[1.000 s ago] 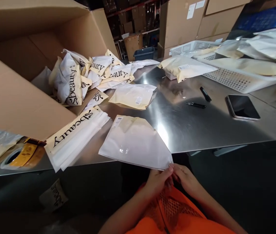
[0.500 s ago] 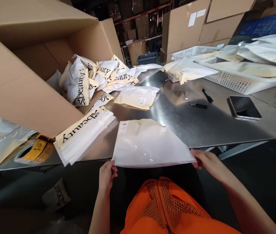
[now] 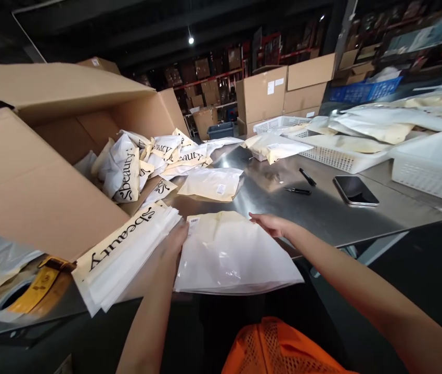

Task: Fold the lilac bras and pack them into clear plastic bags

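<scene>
A white plastic mailing bag (image 3: 232, 254) with a cream far edge and a barcode label lies at the front edge of the metal table, its near side overhanging. My left hand (image 3: 178, 239) is at the bag's far left corner, by the label; its fingers are mostly hidden and blurred. At the far right corner is my right hand (image 3: 271, 224), open, with fingers stretched out along the bag's edge. To the left of the bag lies a stack of flat white bags (image 3: 131, 254) printed "Sbeauty", close to my left forearm.
A large cardboard box (image 3: 49, 182) lies on its side at left, filled bags (image 3: 121, 166) spilling out. Beyond my hands lies another bag (image 3: 211, 184). A pen (image 3: 307, 177), small black snips (image 3: 298, 191), a phone (image 3: 355, 190) and white baskets (image 3: 338, 160) are at right. A tape roll (image 3: 14, 301) sits at left.
Both hands have moved from the bag's near corners up along its sides to its far corners. The right hand has let go of the near corner. The view has tilted upward.
</scene>
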The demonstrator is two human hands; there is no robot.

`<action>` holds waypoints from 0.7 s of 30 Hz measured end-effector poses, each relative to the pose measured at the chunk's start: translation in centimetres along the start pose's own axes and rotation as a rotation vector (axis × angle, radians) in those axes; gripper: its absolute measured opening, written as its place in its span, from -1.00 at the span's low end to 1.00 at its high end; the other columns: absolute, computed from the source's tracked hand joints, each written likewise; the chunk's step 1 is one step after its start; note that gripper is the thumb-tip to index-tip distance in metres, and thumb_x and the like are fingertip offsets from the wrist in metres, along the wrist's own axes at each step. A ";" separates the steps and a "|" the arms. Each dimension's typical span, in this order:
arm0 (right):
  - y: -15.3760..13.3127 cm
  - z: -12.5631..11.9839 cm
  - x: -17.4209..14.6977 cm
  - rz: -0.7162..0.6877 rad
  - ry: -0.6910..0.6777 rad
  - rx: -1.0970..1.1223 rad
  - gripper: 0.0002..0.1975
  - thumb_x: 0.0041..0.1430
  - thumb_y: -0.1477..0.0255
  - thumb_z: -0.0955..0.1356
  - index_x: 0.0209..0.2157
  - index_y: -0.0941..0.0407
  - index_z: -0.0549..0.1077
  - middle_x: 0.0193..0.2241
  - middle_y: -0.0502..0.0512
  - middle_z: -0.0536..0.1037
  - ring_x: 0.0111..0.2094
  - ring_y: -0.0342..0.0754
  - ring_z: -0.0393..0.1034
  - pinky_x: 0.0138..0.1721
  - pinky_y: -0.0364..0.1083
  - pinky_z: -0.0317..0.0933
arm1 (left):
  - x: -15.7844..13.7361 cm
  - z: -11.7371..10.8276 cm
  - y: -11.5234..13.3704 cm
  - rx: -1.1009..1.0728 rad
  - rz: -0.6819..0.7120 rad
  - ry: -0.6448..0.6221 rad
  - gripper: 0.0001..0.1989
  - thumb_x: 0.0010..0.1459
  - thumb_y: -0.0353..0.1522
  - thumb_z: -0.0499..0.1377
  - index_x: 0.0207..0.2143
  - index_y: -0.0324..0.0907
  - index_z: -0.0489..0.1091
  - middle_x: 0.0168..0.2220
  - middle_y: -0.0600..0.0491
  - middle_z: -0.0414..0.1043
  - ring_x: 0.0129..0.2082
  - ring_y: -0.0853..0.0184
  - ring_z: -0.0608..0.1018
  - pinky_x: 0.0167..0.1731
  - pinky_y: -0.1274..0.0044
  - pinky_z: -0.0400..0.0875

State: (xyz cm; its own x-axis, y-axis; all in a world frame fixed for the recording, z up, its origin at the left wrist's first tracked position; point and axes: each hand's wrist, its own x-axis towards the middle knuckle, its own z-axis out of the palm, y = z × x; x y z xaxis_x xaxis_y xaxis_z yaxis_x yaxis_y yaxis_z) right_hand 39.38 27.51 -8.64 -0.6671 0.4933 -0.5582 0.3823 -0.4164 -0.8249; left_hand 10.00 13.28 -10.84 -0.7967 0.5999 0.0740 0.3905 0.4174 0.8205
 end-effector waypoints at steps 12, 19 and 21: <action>0.5 -0.3 -4.4 -0.281 -0.022 -0.093 -0.71 0.09 0.24 0.45 -0.25 0.12 0.41 -0.44 -0.06 0.45 -0.49 -0.23 0.28 -0.50 -0.25 0.18 | 1.7 4.0 -2.2 -0.154 0.070 0.208 -0.78 0.31 -0.25 0.03 -0.32 -0.18 0.34 -0.37 0.07 0.42 -0.31 0.32 0.47 -0.19 0.43 0.35; 0.5 1.4 -5.4 -0.420 -0.207 -0.262 -0.47 0.05 0.26 0.45 0.05 0.14 0.40 -0.21 0.04 0.48 -0.23 -0.15 0.34 -0.19 -0.18 0.22 | 1.2 3.5 -1.7 -0.146 0.141 0.317 -0.79 0.28 -0.22 -0.03 -0.35 -0.12 0.27 -0.32 0.00 0.44 -0.27 0.22 0.45 -0.20 0.41 0.29; 0.5 2.3 -5.2 -0.417 -0.241 -0.334 -0.41 0.00 0.33 0.45 0.09 0.14 0.37 -0.21 0.04 0.47 -0.24 -0.15 0.35 -0.20 -0.18 0.22 | 0.7 3.4 -1.2 -0.135 0.150 0.339 -0.79 0.28 -0.23 -0.04 -0.36 -0.12 0.26 -0.34 -0.01 0.43 -0.28 0.21 0.45 -0.22 0.41 0.29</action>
State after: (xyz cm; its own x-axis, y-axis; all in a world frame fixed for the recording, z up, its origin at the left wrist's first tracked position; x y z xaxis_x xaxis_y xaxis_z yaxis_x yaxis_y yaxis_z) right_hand 41.61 22.98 -5.97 -0.9162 0.3598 -0.1766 0.2109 0.0581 -0.9758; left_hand 10.53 15.49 -13.70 -0.8513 0.3786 0.3633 0.4680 0.2350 0.8519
